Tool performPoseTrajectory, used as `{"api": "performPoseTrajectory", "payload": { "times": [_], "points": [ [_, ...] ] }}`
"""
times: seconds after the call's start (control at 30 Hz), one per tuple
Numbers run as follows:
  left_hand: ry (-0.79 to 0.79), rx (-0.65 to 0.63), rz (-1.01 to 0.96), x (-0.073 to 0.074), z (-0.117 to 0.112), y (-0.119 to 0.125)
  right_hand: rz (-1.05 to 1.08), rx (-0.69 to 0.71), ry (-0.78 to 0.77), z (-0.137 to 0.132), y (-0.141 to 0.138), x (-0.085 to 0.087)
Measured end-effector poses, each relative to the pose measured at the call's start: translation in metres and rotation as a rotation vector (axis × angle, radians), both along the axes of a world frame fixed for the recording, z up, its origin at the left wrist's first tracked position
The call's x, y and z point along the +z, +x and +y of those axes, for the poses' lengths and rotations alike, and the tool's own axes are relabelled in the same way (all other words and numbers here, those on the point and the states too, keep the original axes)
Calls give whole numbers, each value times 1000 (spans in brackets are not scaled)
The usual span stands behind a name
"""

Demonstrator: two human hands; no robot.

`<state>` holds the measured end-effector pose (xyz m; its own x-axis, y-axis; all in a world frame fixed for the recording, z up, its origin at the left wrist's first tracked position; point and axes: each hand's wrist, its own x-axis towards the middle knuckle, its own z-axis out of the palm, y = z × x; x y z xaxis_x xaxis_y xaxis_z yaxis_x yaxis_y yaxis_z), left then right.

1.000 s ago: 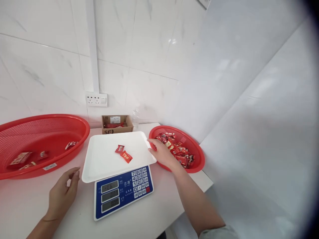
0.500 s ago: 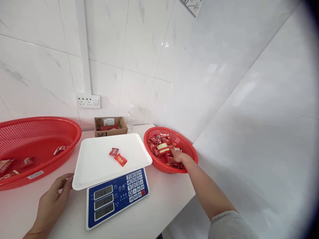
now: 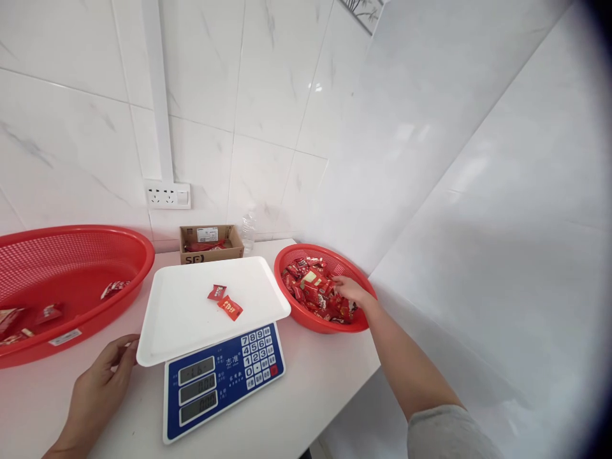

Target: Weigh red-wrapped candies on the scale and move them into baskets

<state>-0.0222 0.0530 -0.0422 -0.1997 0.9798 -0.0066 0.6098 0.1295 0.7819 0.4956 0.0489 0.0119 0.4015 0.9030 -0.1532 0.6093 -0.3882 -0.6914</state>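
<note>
Nearest, the left hand (image 3: 98,389) is rested on the white countertop (image 3: 310,382), its fingers loosely curled and close together, just beside the corner of the white rectangular plastic tray (image 3: 182,325) carried on the blue-faced electronic scale (image 3: 222,379). Two small red foil-wrapped candies (image 3: 224,303) are laid on that tray. Farther right, the right hand (image 3: 351,290) is lowered into the heap of red wrapped candies (image 3: 310,292) in the small round red plastic basket (image 3: 320,326). Whether anything is pinched cannot be told. Such candies are judged light, crinkly and slippery, and best nipped across the body. Beyond, white marble-look wall tiles (image 3: 268,95) are seen.

A small candy-weighing workstation: white tiled walls (image 3: 268,95), counter scale (image 3: 222,376), red baskets (image 3: 71,280) of wrapped sweets (image 3: 315,290).
</note>
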Motion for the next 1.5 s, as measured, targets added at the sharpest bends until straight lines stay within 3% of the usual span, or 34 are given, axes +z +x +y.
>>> {"api": "performPoseTrajectory", "payload": {
  "times": [0.17, 0.33, 0.5, 0.83, 1.07, 1.27, 1.37, 1.5],
  "points": [
    [-21, -17, 9, -2, 1, -2, -284, 108, -364, -4, -2, -10],
    [-2, -32, 17, -6, 3, -4, -404, 200, -461, -1, -13, -11],
    [58, -61, 15, -14, 6, -7, -371, 224, -296, -5, -14, -3],
    [159, -69, 13, -16, 5, -9, -161, -52, 169, -4, -21, 16],
    [244, -82, -54, -13, 3, -5, 161, 176, 355, 1, -96, 44],
    [260, -96, -87, -14, 1, -4, 306, 406, 310, 19, -168, 41],
    [251, -94, -85, -14, 0, -4, 269, 417, 311, 32, -187, 31],
    [242, -97, -94, -14, 0, -4, 166, 330, 421, 41, -194, 29]
  ]
}}
